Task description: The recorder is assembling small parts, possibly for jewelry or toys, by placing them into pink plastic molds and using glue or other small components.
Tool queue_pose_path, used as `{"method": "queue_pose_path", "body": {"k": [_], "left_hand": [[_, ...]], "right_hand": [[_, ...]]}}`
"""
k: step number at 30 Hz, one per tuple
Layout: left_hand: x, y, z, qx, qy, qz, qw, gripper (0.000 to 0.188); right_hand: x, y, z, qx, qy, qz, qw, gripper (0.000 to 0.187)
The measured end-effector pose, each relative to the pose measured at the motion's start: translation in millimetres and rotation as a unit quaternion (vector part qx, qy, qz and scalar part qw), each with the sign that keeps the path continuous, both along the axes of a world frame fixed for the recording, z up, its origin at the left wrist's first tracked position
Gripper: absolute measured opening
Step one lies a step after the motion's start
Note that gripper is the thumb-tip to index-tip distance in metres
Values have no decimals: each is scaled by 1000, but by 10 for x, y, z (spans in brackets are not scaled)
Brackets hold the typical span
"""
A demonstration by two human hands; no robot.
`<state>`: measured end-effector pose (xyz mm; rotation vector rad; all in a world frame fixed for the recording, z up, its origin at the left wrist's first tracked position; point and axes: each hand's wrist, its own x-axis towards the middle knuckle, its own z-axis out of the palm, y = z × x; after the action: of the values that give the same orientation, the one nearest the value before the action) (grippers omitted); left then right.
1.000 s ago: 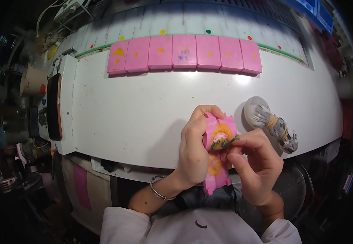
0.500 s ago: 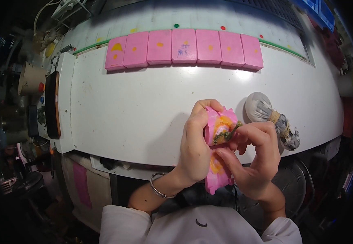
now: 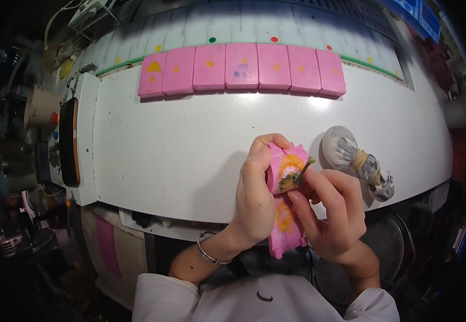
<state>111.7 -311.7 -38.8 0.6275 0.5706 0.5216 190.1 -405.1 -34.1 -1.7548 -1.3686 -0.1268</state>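
My left hand (image 3: pixel 254 190) is wrapped round a soft pink mould (image 3: pixel 275 180) with a toothed rim, parted into an upper and a lower section. Orange and white colouring fills a round patch in each section. A dark green piece with a stalk (image 3: pixel 307 166) lies against the upper patch, its stalk sticking out to the upper right. With fingers bent, my right hand (image 3: pixel 337 212) grips the mould at its right side. Its thumb presses by the seam between the sections and its index finger lies beside the stalk. The other right fingertips are partly hidden.
Several pink blocks (image 3: pixel 242 78) with yellow marks stand in a row across the white table (image 3: pixel 174 145). Behind them runs a pale slatted conveyor (image 3: pixel 190 29). A cloth-wrapped bundle (image 3: pixel 353 155) tied with bands lies right of my hands. A dark oblong object (image 3: pixel 70 142) is at the left.
The mould sections look slightly more spread, and my right index finger has shifted lower along the stalk. The coloured dots on the conveyor have moved left past the pink blocks.
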Motion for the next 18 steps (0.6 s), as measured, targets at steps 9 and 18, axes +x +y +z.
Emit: {"method": "queue_pose_path", "body": {"k": [9,18], "left_hand": [[-4,7,9,8,-9,-14,1000,32],[-30,34,-74,30,0,-40,999,33]], "right_hand": [[9,0,29,-12,5,10,1000,29],[6,13,50,-27,83,12,996,36]]}}
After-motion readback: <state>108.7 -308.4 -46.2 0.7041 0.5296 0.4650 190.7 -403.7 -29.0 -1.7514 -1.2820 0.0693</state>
